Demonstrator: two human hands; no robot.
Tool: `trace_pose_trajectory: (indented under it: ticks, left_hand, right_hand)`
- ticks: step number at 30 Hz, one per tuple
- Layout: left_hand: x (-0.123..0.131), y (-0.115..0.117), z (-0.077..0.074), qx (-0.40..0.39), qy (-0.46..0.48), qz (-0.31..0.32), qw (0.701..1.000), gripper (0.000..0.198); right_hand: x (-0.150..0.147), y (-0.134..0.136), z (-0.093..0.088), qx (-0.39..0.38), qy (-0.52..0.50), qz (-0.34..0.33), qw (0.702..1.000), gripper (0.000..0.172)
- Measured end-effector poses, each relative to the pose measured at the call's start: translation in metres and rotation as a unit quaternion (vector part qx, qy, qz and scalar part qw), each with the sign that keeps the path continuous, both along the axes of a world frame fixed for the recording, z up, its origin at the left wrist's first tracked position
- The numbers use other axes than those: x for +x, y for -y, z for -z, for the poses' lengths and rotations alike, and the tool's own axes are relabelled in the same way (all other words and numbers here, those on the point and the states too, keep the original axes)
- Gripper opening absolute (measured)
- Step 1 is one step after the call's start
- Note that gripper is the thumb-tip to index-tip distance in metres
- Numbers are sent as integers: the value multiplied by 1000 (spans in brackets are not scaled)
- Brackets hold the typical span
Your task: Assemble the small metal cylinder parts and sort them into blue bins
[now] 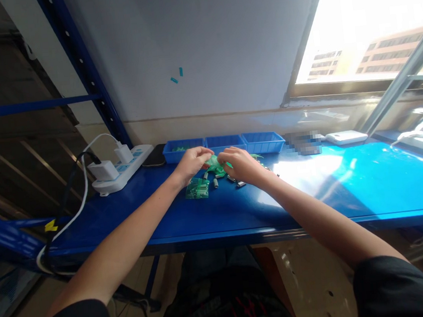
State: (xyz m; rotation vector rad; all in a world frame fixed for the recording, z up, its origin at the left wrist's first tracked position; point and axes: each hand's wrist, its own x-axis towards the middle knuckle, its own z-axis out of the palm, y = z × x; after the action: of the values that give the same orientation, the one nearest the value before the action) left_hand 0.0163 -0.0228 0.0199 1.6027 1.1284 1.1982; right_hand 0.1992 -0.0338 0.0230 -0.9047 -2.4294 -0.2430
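Both hands meet over the blue table [239, 211], pinching one small green plastic bag [215, 162] between them. My left hand [192, 163] grips its left side with curled fingers. My right hand [239, 164] holds its right side, fingers closed. A second green bag [197, 188] with small parts inside lies flat on the table just below my left hand. Several small metal cylinders [216, 182] are scattered on the table under and beside my right hand.
Three blue bins [263, 143] stand in a row behind the hands. A white power strip [122, 170] with chargers and cables sits at the left, a dark phone [154, 158] beside it. A white box [346, 137] lies at the right by the window. Blue racking stands left.
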Motion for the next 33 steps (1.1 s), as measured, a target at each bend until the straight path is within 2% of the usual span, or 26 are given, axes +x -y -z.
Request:
trace_pose_trajectory:
  ticks: [14,17,20,22,23,24,26,28,29,30,31,33]
  left_hand:
    - [0,-1,3,12,-20,-3,1000,20]
    - [0,-1,4,67,-44,-26,996,21]
    - [1,2,3,180,-90,-81,976,27]
    - [2,6,1,239,-107,-82,962,37]
    - [2,8,-1,260,-111,-70,957,41]
    - [3,10,-2,278,-116,-54,952,43]
    - [2,13,-4,320,-144,-13,937,38]
    - [2,13,-4,361,-188,25,913,31]
    - [1,13,-3,378,-211,37,901,29]
    - [1,12,-2,390,-234,42,890,29]
    - [1,11,-1,396,-254,38,882,29]
    - [3,10,0,389,-279,16,878,26]
  right_hand:
    - [-1,-1,2,32,19,5,999,21]
    - [-2,1,1,4,-33,15,999,22]
    - [-4,2,-1,-94,-125,30,987,21]
    - [-4,2,-4,-194,-197,40,960,10]
    - [-4,1,-6,-253,-243,38,936,12]
    - [-4,1,-8,-313,-295,31,902,22]
    - [-3,-1,-10,-418,-399,9,816,39]
    - [-2,-3,-11,-471,-470,-2,747,41]
    - [-1,-4,-11,-476,-487,0,732,37]
    - [-1,-5,-10,-469,-496,5,731,32]
    - [-1,-6,-9,-455,-498,11,738,28]
    - [-1,-7,-7,-405,-490,24,772,22]
